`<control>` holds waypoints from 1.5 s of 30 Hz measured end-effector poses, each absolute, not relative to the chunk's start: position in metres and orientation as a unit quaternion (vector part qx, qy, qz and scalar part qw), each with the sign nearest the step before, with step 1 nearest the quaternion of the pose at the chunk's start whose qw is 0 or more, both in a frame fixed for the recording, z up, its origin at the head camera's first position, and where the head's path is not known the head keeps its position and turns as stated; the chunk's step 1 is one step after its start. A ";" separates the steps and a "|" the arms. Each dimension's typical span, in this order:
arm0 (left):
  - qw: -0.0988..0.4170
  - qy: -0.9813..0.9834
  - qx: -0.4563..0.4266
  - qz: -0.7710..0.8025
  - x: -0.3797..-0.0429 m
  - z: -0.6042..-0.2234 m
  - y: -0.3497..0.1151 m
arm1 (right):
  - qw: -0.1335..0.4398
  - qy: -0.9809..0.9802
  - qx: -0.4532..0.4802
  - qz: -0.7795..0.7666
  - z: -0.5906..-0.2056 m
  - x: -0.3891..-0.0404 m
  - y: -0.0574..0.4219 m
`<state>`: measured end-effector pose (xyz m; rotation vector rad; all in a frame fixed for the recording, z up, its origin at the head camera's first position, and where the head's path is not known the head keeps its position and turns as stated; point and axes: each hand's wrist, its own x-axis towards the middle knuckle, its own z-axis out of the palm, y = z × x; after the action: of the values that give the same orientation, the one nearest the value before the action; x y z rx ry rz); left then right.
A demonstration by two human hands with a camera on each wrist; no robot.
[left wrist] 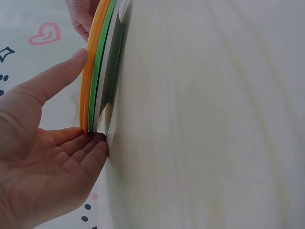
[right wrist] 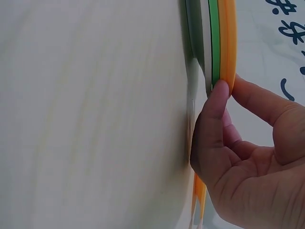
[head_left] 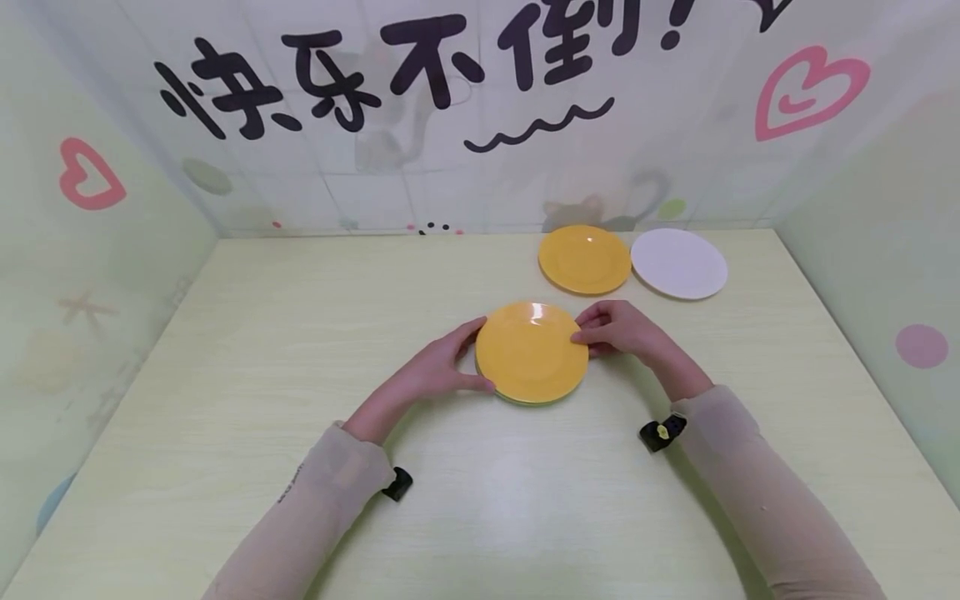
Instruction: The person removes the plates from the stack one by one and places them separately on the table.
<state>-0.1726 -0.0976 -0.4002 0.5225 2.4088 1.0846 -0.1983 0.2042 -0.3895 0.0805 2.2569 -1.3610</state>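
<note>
A stack of plates (head_left: 531,358) sits in the middle of the table, a yellow-orange one on top. From the side, orange edges lie over a green plate (left wrist: 99,62) and a white plate (right wrist: 206,43). My left hand (head_left: 442,362) holds the stack's left side, its thumb at the near rim and its fingers round the far left edge. On the right rim, my right hand (head_left: 618,327) pinches the stack with the thumb at the top plate and fingers at the edge. How many plates its fingers take in is hard to tell.
Behind the stack, a separate yellow plate (head_left: 585,260) lies on the table (head_left: 300,333) by the back wall. A white plate (head_left: 679,263) lies right beside it. Printed walls (head_left: 862,208) enclose the table at the back and both sides.
</note>
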 end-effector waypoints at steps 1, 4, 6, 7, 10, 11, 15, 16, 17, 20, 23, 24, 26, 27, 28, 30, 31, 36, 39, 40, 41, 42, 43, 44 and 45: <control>0.223 0.872 0.189 0.392 -0.173 -0.400 -0.098 | 0.249 0.830 0.032 -0.499 -0.389 -0.198 0.204; 0.224 0.872 0.192 0.391 -0.173 -0.400 -0.098 | 0.246 0.830 0.036 -0.499 -0.389 -0.198 0.205; 0.224 0.872 0.191 0.390 -0.173 -0.399 -0.098 | 0.245 0.830 0.038 -0.499 -0.389 -0.198 0.205; 0.224 0.872 0.191 0.390 -0.173 -0.399 -0.098 | 0.245 0.831 0.039 -0.499 -0.388 -0.198 0.205; 0.224 0.872 0.193 0.391 -0.172 -0.398 -0.097 | 0.247 0.830 0.041 -0.498 -0.387 -0.198 0.206; 0.224 0.872 0.193 0.390 -0.172 -0.398 -0.097 | 0.247 0.830 0.041 -0.499 -0.387 -0.197 0.207; 0.225 0.872 0.192 0.389 -0.171 -0.396 -0.096 | 0.248 0.823 0.039 -0.510 -0.384 -0.196 0.212; 0.226 0.872 0.191 0.390 -0.171 -0.396 -0.096 | 0.249 0.819 0.038 -0.515 -0.383 -0.195 0.214; 0.227 0.872 0.190 0.389 -0.171 -0.396 -0.096 | 0.250 0.817 0.038 -0.519 -0.382 -0.195 0.215; 0.228 0.872 0.187 0.391 -0.171 -0.396 -0.096 | 0.253 0.807 0.040 -0.531 -0.382 -0.195 0.221; 0.228 0.872 0.186 0.393 -0.170 -0.395 -0.097 | 0.253 0.800 0.043 -0.542 -0.381 -0.195 0.227; 0.227 0.872 0.186 0.393 -0.170 -0.395 -0.097 | 0.252 0.797 0.044 -0.547 -0.381 -0.194 0.230; 0.229 0.872 0.185 0.393 -0.169 -0.394 -0.097 | 0.248 0.792 0.045 -0.556 -0.381 -0.193 0.234; 0.229 0.871 0.184 0.393 -0.169 -0.394 -0.097 | 0.245 0.789 0.045 -0.561 -0.380 -0.193 0.236; 0.230 0.871 0.183 0.393 -0.169 -0.394 -0.097 | 0.243 0.784 0.047 -0.569 -0.380 -0.193 0.238; 0.231 0.871 0.182 0.394 -0.170 -0.395 -0.097 | 0.238 0.781 0.049 -0.576 -0.379 -0.192 0.243; 0.231 0.871 0.182 0.394 -0.170 -0.395 -0.097 | 0.235 0.781 0.046 -0.576 -0.379 -0.192 0.246; 0.229 0.872 0.185 0.390 -0.171 -0.396 -0.097 | 0.230 0.789 0.050 -0.568 -0.376 -0.191 0.258; 0.230 0.873 0.184 0.389 -0.172 -0.396 -0.097 | 0.229 0.790 0.055 -0.567 -0.374 -0.191 0.265; 0.230 0.873 0.184 0.389 -0.172 -0.397 -0.097 | 0.228 0.789 0.058 -0.567 -0.374 -0.190 0.268; 0.230 0.874 0.183 0.388 -0.172 -0.396 -0.097 | 0.228 0.789 0.059 -0.567 -0.373 -0.190 0.271; 0.230 0.874 0.183 0.387 -0.172 -0.396 -0.097 | 0.227 0.791 0.061 -0.564 -0.372 -0.189 0.274; 0.230 0.875 0.181 0.386 -0.172 -0.396 -0.097 | 0.226 0.793 0.063 -0.562 -0.372 -0.188 0.277; 0.230 0.875 0.181 0.385 -0.172 -0.396 -0.097 | 0.225 0.795 0.064 -0.560 -0.371 -0.187 0.280; 0.230 0.876 0.180 0.385 -0.172 -0.396 -0.096 | 0.224 0.796 0.066 -0.558 -0.371 -0.186 0.283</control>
<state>-0.1719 -0.0965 -0.3957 0.4961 2.4096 1.0588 -0.1859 0.2829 -0.3711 0.1815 2.1979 -1.5395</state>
